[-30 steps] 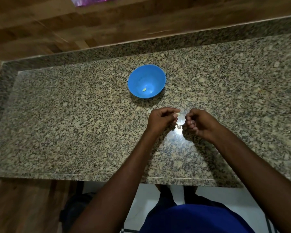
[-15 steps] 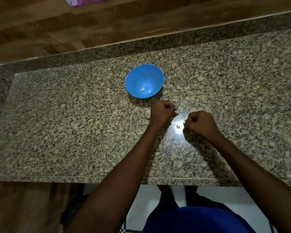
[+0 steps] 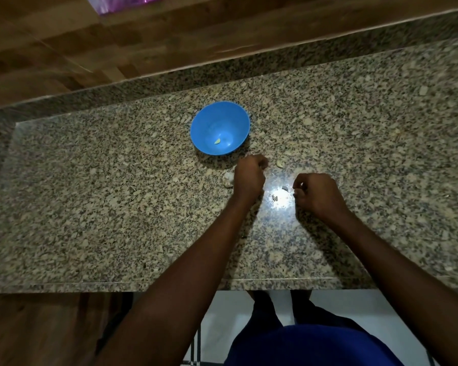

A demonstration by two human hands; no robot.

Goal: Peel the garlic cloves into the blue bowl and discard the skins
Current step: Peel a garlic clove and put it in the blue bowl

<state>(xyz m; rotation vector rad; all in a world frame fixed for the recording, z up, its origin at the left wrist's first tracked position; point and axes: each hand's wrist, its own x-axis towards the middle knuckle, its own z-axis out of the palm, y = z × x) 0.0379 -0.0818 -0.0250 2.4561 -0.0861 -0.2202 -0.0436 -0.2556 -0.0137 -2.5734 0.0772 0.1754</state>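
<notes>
Both hands hover low over the speckled granite worktop (image 3: 90, 207), set a little apart from each other. The left hand (image 3: 250, 178) is curled into a loose fist with its knuckles toward the blue bowl (image 3: 220, 128); whether anything sits inside the curl cannot be told. The right hand (image 3: 315, 192) has its fingers bent inward and its fingertips drawn together near the thumb; something pale seems to be pinched there, though it is too small to be sure. Between the two hands, in a bright glare on the polished stone, lie two small papery skin scraps (image 3: 275, 198). A pale garlic clove (image 3: 279, 164) lies just beyond the left hand's knuckles, and a lumpy whitish garlic piece (image 3: 228, 179) rests on the stone just beside the left hand's outer edge. The bowl, round, smooth and plastic-looking, stands just beyond the left hand, and one small yellowish peeled clove (image 3: 217, 141) lies in its bottom. A raised granite lip runs along the far edge of the worktop, with wood-grain panelling (image 3: 64, 48) behind it and a bit of purple plastic (image 3: 127, 1) at the top edge.
</notes>
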